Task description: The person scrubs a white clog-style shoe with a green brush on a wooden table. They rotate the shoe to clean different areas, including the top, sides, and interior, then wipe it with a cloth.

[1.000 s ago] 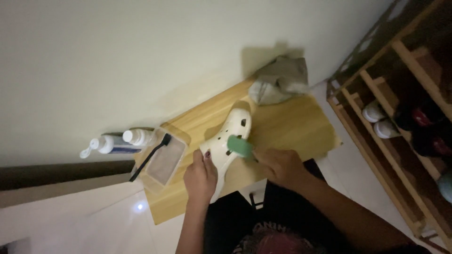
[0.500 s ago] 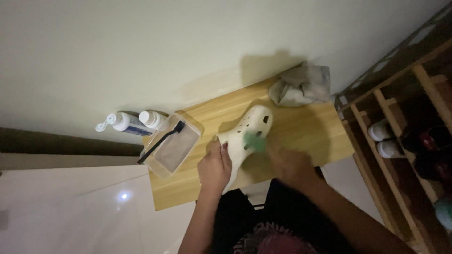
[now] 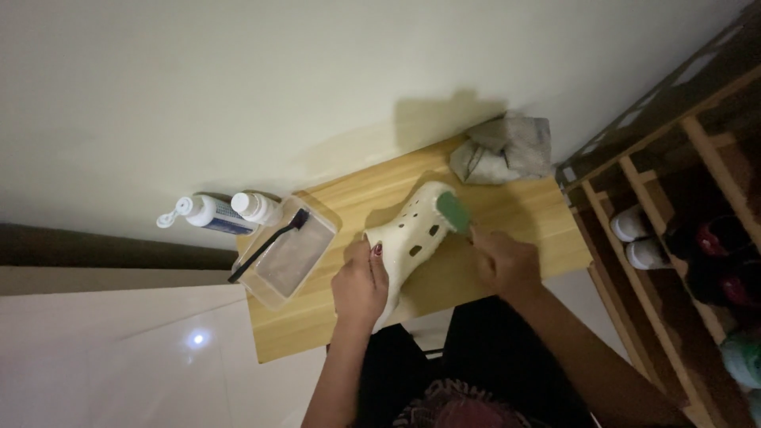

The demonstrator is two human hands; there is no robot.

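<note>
My left hand (image 3: 361,287) is closed around the heel end of a white perforated clog (image 3: 408,238) lying on the wooden surface (image 3: 507,214), while my right hand (image 3: 503,261) grips a green scrubbing pad (image 3: 453,212) pressed to the clog's toe. Scrubbing appears under way at the toe, the remainder seemingly untreated, though the dim light hides any dirt. A clear tray (image 3: 289,254) with a black brush (image 3: 265,247), two bottles (image 3: 214,212) and a crumpled grey cloth (image 3: 503,150) sit nearby.
</note>
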